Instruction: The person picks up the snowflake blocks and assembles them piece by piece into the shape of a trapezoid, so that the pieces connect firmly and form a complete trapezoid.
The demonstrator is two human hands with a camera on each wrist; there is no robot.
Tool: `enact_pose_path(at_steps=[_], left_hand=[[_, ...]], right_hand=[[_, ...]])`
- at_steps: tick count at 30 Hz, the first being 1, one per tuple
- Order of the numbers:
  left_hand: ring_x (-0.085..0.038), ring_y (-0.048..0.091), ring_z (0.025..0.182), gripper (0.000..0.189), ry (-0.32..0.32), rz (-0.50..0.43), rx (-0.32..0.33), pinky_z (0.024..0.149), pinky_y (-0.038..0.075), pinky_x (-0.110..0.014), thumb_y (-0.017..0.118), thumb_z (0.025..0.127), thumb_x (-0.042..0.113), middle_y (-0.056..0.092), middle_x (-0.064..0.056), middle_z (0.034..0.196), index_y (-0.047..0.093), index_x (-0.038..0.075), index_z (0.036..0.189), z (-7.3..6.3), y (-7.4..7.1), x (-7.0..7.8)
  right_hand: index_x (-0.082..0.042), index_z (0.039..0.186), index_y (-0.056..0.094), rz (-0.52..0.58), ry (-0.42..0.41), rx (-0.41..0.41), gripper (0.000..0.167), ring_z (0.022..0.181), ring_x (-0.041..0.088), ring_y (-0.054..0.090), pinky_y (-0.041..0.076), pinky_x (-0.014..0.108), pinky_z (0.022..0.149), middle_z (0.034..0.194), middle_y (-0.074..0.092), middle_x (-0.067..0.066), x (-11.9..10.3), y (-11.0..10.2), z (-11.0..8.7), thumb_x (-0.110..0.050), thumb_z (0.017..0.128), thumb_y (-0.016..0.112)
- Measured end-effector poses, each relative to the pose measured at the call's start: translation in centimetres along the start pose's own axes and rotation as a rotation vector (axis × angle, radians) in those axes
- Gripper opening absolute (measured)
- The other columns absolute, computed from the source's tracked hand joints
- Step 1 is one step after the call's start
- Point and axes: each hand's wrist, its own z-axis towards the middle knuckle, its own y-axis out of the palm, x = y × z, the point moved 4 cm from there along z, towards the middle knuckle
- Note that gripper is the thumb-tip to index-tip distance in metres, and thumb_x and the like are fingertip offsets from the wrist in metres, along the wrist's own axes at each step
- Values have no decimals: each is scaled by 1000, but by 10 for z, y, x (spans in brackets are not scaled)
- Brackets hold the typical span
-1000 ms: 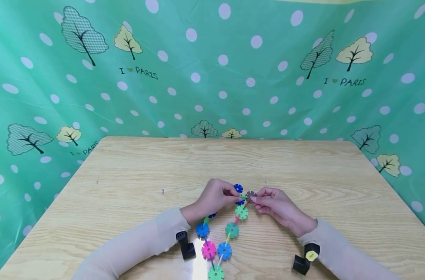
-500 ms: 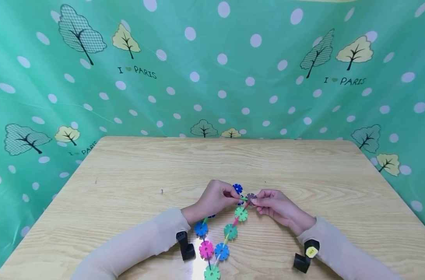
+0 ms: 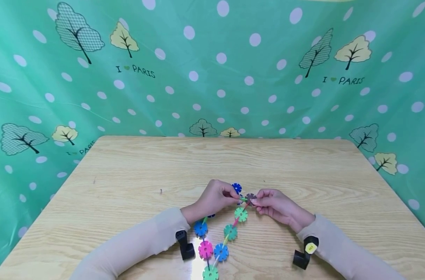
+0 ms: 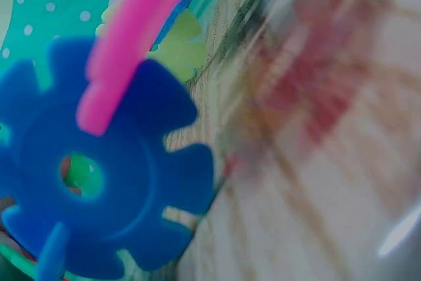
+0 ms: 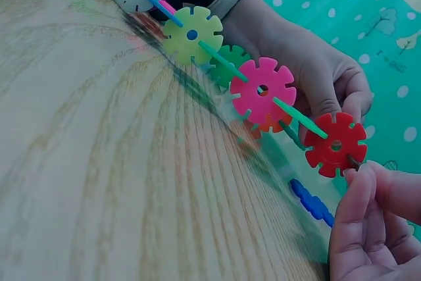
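Observation:
In the head view, my left hand (image 3: 217, 197) pinches a short green stick (image 3: 244, 199) at the top of a chain of notched plastic discs. My right hand (image 3: 277, 206) pinches the brown notched disc (image 3: 250, 199) that meets this stick. A light green disc (image 3: 241, 214) hangs just below, joined by a red stick. The right wrist view shows the right fingertips (image 5: 360, 189) right at the rim of a red disc (image 5: 337, 145), with the left hand (image 5: 322, 77) behind. A large blue disc (image 4: 105, 162) with a pink stick (image 4: 125, 51) fills much of the left wrist view.
The chain runs toward the near edge through a teal disc (image 3: 230, 232), a blue disc (image 3: 221, 252) and a pink disc (image 3: 205, 249). A dark blue disc (image 3: 236, 188) lies beyond the left fingers. A green dotted curtain (image 3: 212, 70) hangs behind the wooden table (image 3: 184, 163).
The chain's near end has shifted slightly left. The brown disc has dipped a little and sits closer to the left fingers' green stick. Both hands keep their pinch.

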Motion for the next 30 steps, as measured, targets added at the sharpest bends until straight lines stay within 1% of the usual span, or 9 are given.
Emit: enact_pose_path(at_steps=[4,8,10,14,17,21,24,26,30], left_hand=[[-7,63,63,7,-2,-4,-2,57,53,-18,75,78,2,71,-6,73,73,2,72,1,1,1],[-2,62,63,6,-12,51,-8,59,54,-18,75,78,3,71,-4,73,73,3,72,3,2,3],[0,61,63,5,-19,76,-24,58,53,-18,75,78,4,71,-3,73,74,4,73,4,1,3],[1,60,63,4,-53,91,-105,55,51,-17,77,78,9,72,-1,77,74,6,80,8,-2,3],[-1,64,71,16,-68,59,-170,62,53,-17,77,78,13,73,-4,87,74,4,91,12,-9,2],[-6,67,84,26,-62,20,-222,73,55,-20,75,80,14,71,-11,99,71,1,102,22,-24,-3],[-8,67,86,25,-64,32,-271,77,55,-21,74,81,11,71,-11,101,70,2,104,33,-34,-11],[-9,67,88,25,-81,33,-325,80,54,-22,73,81,9,71,-9,102,70,3,106,40,-38,-19],[-11,65,97,31,-108,33,-442,87,51,-22,72,81,6,69,-6,109,67,6,112,51,-39,-33]], right_hand=[[-11,77,58,-5,6,-2,20,62,4,59,51,14,59,77,66,0,-2,1,0,6,87,54],[-10,79,59,-24,2,10,17,63,4,59,51,14,60,78,66,1,-2,1,-2,5,87,56],[-9,80,58,-39,-4,15,15,64,4,60,52,14,61,79,66,1,-2,0,-3,4,87,56],[-7,85,58,-60,-16,27,10,67,6,62,53,16,64,80,66,2,1,0,-4,3,88,57],[-5,89,58,-75,-20,25,6,70,7,63,55,18,66,82,67,2,2,2,-5,1,88,59],[-1,94,58,-86,-8,19,7,73,9,65,56,20,69,85,68,5,3,4,-6,-1,87,61],[1,98,57,-91,6,12,11,74,9,65,56,21,70,87,68,6,2,3,-6,0,88,60],[2,100,57,-96,11,-3,13,75,9,66,56,21,72,88,68,6,1,2,-6,1,88,59],[3,110,57,-108,2,-54,21,75,9,66,56,23,73,89,69,4,-1,0,-6,0,89,59]])
